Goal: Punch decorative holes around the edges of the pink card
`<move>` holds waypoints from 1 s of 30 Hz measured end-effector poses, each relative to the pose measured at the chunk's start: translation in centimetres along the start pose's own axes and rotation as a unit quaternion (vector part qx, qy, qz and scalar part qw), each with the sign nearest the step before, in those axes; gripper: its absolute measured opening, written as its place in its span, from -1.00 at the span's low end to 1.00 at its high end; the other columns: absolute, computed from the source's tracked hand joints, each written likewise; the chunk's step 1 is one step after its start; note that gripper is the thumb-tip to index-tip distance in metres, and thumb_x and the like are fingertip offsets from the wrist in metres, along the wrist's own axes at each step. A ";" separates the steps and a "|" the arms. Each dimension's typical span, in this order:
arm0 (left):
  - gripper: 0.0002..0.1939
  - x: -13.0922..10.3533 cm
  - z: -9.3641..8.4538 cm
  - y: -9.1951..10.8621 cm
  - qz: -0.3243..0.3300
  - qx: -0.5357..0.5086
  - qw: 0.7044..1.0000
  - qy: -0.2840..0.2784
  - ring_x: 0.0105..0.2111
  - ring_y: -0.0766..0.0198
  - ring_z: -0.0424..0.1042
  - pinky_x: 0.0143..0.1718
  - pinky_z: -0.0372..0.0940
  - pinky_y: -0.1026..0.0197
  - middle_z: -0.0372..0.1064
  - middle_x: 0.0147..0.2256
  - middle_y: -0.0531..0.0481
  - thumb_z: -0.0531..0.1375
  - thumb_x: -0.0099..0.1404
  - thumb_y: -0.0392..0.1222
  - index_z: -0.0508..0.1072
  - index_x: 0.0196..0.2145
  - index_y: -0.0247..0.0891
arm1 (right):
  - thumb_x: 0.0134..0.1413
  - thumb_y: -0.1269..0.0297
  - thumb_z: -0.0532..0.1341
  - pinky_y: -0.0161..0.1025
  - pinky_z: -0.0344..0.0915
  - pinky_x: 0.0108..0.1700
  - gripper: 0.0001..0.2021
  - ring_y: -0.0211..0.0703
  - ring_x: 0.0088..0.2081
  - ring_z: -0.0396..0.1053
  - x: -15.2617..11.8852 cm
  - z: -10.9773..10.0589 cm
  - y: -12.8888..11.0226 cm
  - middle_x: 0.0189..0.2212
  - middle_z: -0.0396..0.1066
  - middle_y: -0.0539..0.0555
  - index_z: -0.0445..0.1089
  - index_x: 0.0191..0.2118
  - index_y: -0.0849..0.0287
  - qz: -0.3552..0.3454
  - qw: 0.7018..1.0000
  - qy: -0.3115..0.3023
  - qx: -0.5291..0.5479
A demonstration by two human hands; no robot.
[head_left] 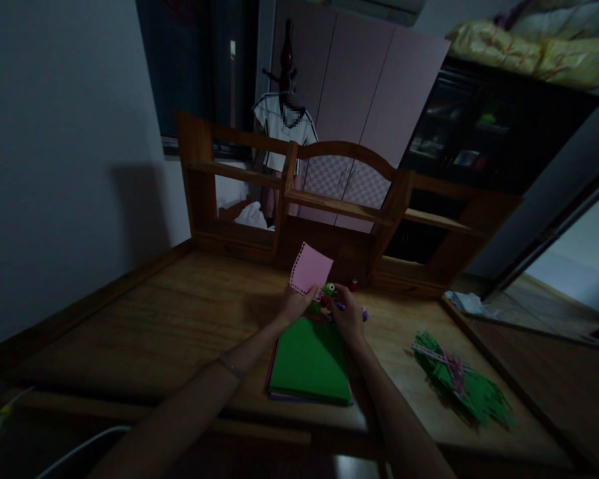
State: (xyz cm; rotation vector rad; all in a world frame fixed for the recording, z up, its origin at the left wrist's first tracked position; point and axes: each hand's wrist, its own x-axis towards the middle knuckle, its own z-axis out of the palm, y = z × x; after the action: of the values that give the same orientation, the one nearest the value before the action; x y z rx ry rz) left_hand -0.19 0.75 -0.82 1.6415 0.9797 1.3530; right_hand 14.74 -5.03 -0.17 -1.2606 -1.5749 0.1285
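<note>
Worktop (190, 309) is carrying all the smaller things, its bare wood showing a faint grain. Near the front edge, a stack (309, 362) is lying flat, probably handling as a stiffish block best taken by its sides; its top is showing plain green, with pink and bluish layers peeping out below. Over to the right, a heap (474, 392) of green strips is sprawling, likely light and easily scattered, so better scooped than pinched; pink strips are lying across it. Just beyond the stack, the left hand (298, 305) is holding up a pink sheet (311, 269), its grip pinching the lower edge with the thumb on top. The sheet is probably weighing almost nothing, bending readily and tearing soonest at its toothed left edge, so a plain margin is offering the safer hold; it is curving slightly, its face looking blank. The right hand (347, 316) is curling beside small trinkets (329, 289) in green, red and purple, likely hard and light; whether its grip is pinching one, I cannot tell.
</note>
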 end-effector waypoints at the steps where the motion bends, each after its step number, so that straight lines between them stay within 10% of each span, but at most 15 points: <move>1: -0.62 0.0 0.0 0.1 0.000 -0.002 1.000 0.000 -0.09 0.18 0.44 -0.05 0.33 0.21 0.47 -0.10 -0.13 0.14 0.22 0.01 0.47 -0.11 -0.29 | 0.10 0.22 0.18 -0.19 0.37 -0.22 -0.71 -0.10 -0.25 0.46 0.0 0.0 0.0 -0.22 0.47 0.08 0.31 -0.04 0.09 0.001 1.000 -0.003 0.002; 30: -0.66 0.1 0.0 0.4 0.012 -0.014 0.999 -0.035 -0.02 0.20 0.39 0.05 0.26 0.17 0.43 -0.04 -0.09 0.12 0.25 -0.08 0.46 -0.08 -0.26 | 0.13 0.25 0.14 -0.10 0.37 -0.08 -0.68 -0.05 -0.12 0.43 -0.2 -0.4 -1.6 -0.10 0.43 0.10 0.30 0.02 0.08 -0.018 0.998 -0.046 0.038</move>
State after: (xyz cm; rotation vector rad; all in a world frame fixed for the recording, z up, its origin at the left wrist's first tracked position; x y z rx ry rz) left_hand -0.17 0.64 -0.44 1.6727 0.8991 1.3115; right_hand 14.00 -6.07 0.95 -1.1811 -1.6550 0.2231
